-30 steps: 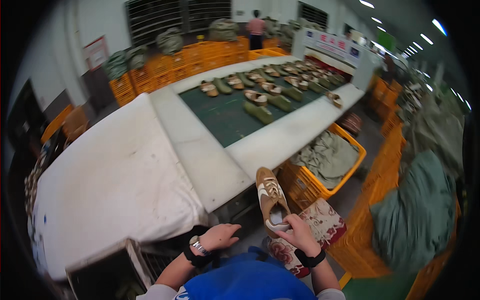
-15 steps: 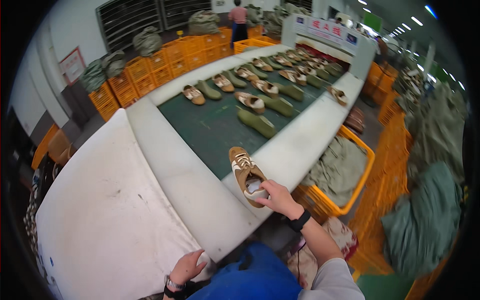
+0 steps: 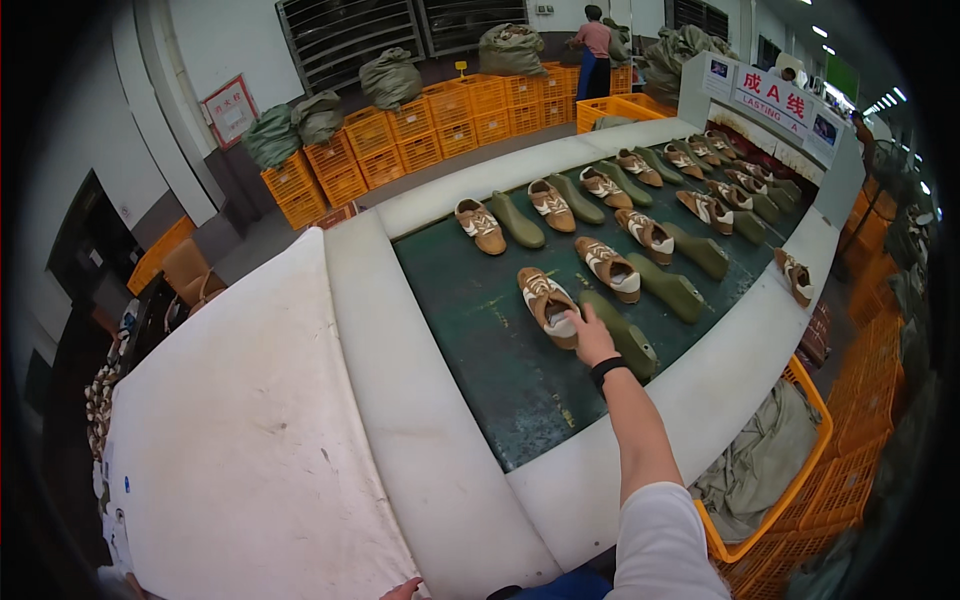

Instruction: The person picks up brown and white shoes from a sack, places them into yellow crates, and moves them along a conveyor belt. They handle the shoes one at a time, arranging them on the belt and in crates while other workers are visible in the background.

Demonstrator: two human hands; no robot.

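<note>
My right hand (image 3: 590, 335) reaches out over the dark green belt (image 3: 480, 340) and grips the heel of a brown and white shoe (image 3: 545, 300), which lies flat on the belt. A green shoe last (image 3: 625, 335) lies just right of the hand. Only the fingertips of my left hand (image 3: 405, 590) show at the bottom edge, on the white table rim (image 3: 420, 440). Farther along the belt lie several more shoes, each paired with a green last, such as the shoe (image 3: 610, 268) and the last (image 3: 668, 288).
A wide white padded table (image 3: 230, 420) lies to the left. An orange crate (image 3: 800, 470) with grey cloth sits below the belt's right rim. Stacked orange crates (image 3: 400, 140) and sacks line the back wall, where a person (image 3: 595, 45) stands.
My right hand has carried the shoe from over the belt's near rim forward onto the belt. My left hand has dropped almost out of view.
</note>
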